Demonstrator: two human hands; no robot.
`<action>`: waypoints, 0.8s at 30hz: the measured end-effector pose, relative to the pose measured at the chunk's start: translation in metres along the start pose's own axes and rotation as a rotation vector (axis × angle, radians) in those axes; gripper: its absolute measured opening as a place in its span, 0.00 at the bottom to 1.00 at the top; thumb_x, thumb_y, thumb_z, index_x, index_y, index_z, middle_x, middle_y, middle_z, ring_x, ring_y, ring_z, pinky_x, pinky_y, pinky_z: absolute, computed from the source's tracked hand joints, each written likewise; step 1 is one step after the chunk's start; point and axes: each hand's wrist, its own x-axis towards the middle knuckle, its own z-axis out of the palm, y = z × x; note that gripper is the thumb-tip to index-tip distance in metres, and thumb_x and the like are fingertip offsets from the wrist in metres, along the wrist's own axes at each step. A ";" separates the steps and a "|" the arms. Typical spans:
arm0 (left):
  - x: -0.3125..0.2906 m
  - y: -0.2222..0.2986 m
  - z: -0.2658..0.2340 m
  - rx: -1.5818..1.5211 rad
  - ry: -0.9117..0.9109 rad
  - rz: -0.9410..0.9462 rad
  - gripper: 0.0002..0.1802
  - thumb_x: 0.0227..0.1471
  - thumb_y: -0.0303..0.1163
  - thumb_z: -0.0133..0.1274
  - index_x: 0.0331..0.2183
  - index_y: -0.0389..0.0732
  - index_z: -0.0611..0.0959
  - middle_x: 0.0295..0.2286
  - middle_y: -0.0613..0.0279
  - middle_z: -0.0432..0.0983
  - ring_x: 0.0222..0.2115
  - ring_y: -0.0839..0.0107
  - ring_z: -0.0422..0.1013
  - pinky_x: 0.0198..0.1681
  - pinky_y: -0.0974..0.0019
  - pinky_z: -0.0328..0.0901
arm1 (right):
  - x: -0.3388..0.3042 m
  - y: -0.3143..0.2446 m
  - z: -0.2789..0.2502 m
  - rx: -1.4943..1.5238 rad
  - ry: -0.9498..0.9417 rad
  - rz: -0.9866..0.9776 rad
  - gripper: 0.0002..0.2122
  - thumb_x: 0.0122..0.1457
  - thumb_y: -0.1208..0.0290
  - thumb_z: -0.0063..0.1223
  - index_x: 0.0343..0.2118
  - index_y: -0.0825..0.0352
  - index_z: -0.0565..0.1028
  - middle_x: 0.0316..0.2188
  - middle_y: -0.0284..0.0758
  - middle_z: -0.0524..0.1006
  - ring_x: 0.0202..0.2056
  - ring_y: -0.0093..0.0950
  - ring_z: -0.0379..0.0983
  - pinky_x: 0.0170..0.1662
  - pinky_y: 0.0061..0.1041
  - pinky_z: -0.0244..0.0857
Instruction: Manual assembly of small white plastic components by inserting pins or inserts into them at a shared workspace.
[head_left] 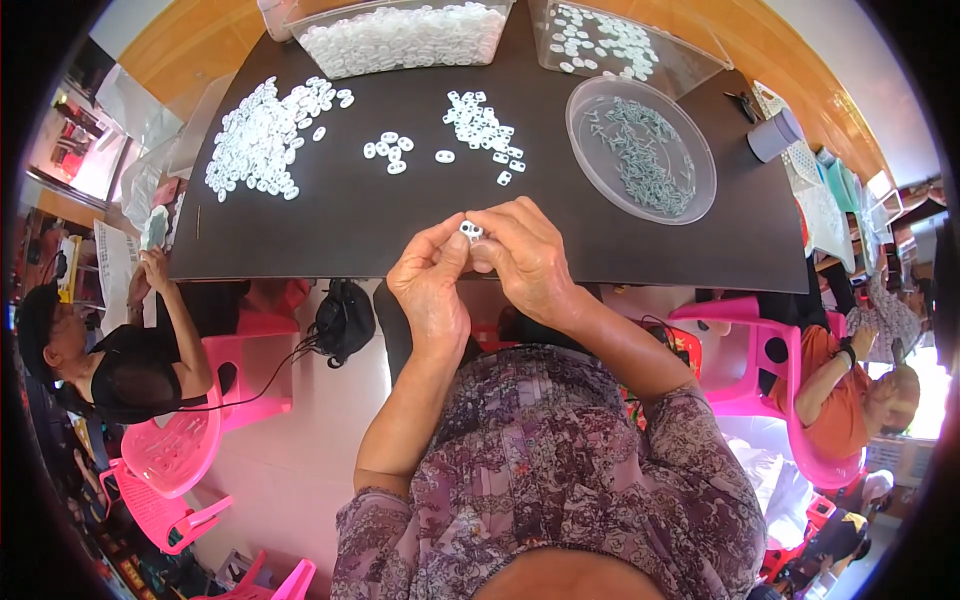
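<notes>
Over the near edge of the dark table, my left hand (432, 285) and my right hand (528, 255) meet, fingertips pinched on one small white two-holed plastic piece (471, 229). Whether a screw is in it, my fingers hide. Beyond them lies a single white oval piece (445, 156), with a small cluster of the same ovals (389, 150) to its left. A loose pile of white squarish two-holed pieces (478, 122) spreads just to the right. To the right of my hands, a round clear tray (582, 150) holds many grey-green screws (645, 150).
A large heap of white ovals (262, 140) covers the table's left. Behind stand a full clear bin (340, 66) and a second clear bin (690, 62) with scattered pieces. A grey-lidded cup (772, 136) is at right. People sit on pink chairs (775, 385) at either side.
</notes>
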 end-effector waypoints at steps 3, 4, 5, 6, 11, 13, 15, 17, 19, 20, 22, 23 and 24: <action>0.000 0.000 -0.003 0.009 -0.038 -0.003 0.09 0.50 0.23 0.52 0.35 0.30 0.79 0.29 0.58 0.76 0.26 0.75 0.71 0.28 0.74 0.68 | 0.000 -0.001 0.001 -0.024 0.031 -0.040 0.14 0.44 0.83 0.54 0.37 0.73 0.73 0.30 0.40 0.74 0.30 0.35 0.69 0.30 0.29 0.64; 0.000 0.000 -0.002 0.008 -0.038 -0.004 0.09 0.50 0.23 0.52 0.35 0.30 0.79 0.29 0.58 0.76 0.26 0.75 0.71 0.28 0.74 0.68 | 0.000 -0.001 0.002 -0.041 0.047 -0.069 0.14 0.43 0.84 0.54 0.37 0.73 0.73 0.30 0.41 0.74 0.29 0.35 0.68 0.30 0.29 0.64; 0.000 0.000 -0.001 0.016 -0.030 0.011 0.09 0.50 0.23 0.52 0.35 0.30 0.79 0.28 0.59 0.76 0.25 0.76 0.71 0.28 0.74 0.68 | 0.000 -0.001 0.003 -0.042 0.047 -0.068 0.14 0.43 0.84 0.54 0.37 0.73 0.73 0.30 0.41 0.74 0.29 0.35 0.68 0.30 0.29 0.64; -0.001 0.000 0.001 0.024 -0.022 0.026 0.09 0.50 0.24 0.53 0.35 0.30 0.79 0.28 0.59 0.76 0.25 0.76 0.71 0.28 0.74 0.68 | 0.000 -0.001 0.004 -0.072 0.073 -0.110 0.14 0.42 0.83 0.54 0.36 0.74 0.72 0.29 0.41 0.73 0.29 0.35 0.67 0.30 0.29 0.63; -0.002 -0.001 0.005 0.035 -0.033 0.074 0.09 0.50 0.24 0.53 0.35 0.30 0.78 0.27 0.60 0.75 0.24 0.77 0.70 0.28 0.74 0.68 | 0.000 -0.001 0.007 -0.117 0.134 -0.181 0.14 0.40 0.83 0.54 0.35 0.75 0.72 0.28 0.41 0.71 0.27 0.35 0.66 0.28 0.29 0.62; -0.002 -0.002 0.004 0.045 -0.028 0.086 0.09 0.50 0.24 0.53 0.35 0.30 0.78 0.26 0.61 0.75 0.23 0.77 0.70 0.27 0.75 0.67 | 0.000 0.000 0.008 -0.102 0.158 -0.174 0.15 0.42 0.86 0.51 0.37 0.74 0.72 0.29 0.41 0.73 0.27 0.34 0.67 0.27 0.28 0.62; 0.001 -0.003 0.002 0.043 -0.028 0.083 0.09 0.50 0.24 0.53 0.34 0.30 0.78 0.26 0.60 0.75 0.24 0.77 0.70 0.27 0.75 0.67 | 0.000 -0.001 0.010 -0.081 0.151 -0.160 0.14 0.42 0.85 0.53 0.36 0.74 0.72 0.28 0.41 0.72 0.27 0.35 0.66 0.28 0.28 0.62; 0.002 0.000 0.001 0.050 -0.029 0.094 0.08 0.50 0.22 0.52 0.34 0.29 0.78 0.25 0.61 0.75 0.23 0.78 0.69 0.27 0.75 0.67 | 0.001 -0.002 0.010 -0.058 0.145 -0.146 0.14 0.41 0.83 0.54 0.35 0.74 0.72 0.28 0.41 0.71 0.28 0.35 0.66 0.29 0.29 0.62; 0.002 0.002 0.001 0.057 -0.033 0.103 0.07 0.51 0.21 0.50 0.34 0.29 0.77 0.24 0.62 0.74 0.22 0.79 0.69 0.26 0.76 0.66 | 0.001 -0.003 0.010 -0.011 0.099 -0.080 0.13 0.43 0.83 0.53 0.35 0.73 0.72 0.29 0.41 0.72 0.28 0.35 0.67 0.30 0.30 0.62; 0.002 0.003 0.001 0.052 -0.040 0.093 0.07 0.51 0.21 0.51 0.34 0.29 0.77 0.24 0.61 0.74 0.22 0.78 0.69 0.27 0.76 0.66 | 0.001 -0.004 0.009 -0.012 0.099 -0.080 0.13 0.43 0.83 0.53 0.35 0.73 0.72 0.29 0.41 0.72 0.28 0.35 0.67 0.30 0.30 0.62; 0.001 0.006 0.000 0.049 -0.041 0.085 0.07 0.51 0.21 0.51 0.34 0.29 0.77 0.24 0.61 0.74 0.22 0.78 0.69 0.27 0.76 0.66 | 0.000 -0.006 0.009 0.012 0.106 -0.051 0.12 0.44 0.82 0.53 0.35 0.73 0.72 0.29 0.40 0.72 0.29 0.34 0.67 0.31 0.30 0.62; 0.000 0.008 0.000 0.059 -0.037 0.086 0.08 0.51 0.21 0.51 0.34 0.28 0.77 0.25 0.60 0.75 0.22 0.78 0.69 0.27 0.76 0.66 | -0.001 -0.007 0.009 0.015 0.104 -0.052 0.12 0.44 0.82 0.53 0.35 0.73 0.72 0.29 0.40 0.72 0.29 0.34 0.67 0.31 0.30 0.62; 0.000 0.008 0.001 0.067 -0.039 0.084 0.08 0.51 0.21 0.51 0.35 0.28 0.77 0.25 0.60 0.75 0.22 0.77 0.69 0.27 0.76 0.66 | -0.002 -0.008 0.008 0.028 0.096 -0.026 0.12 0.45 0.82 0.53 0.36 0.73 0.72 0.29 0.40 0.73 0.28 0.34 0.67 0.31 0.30 0.63</action>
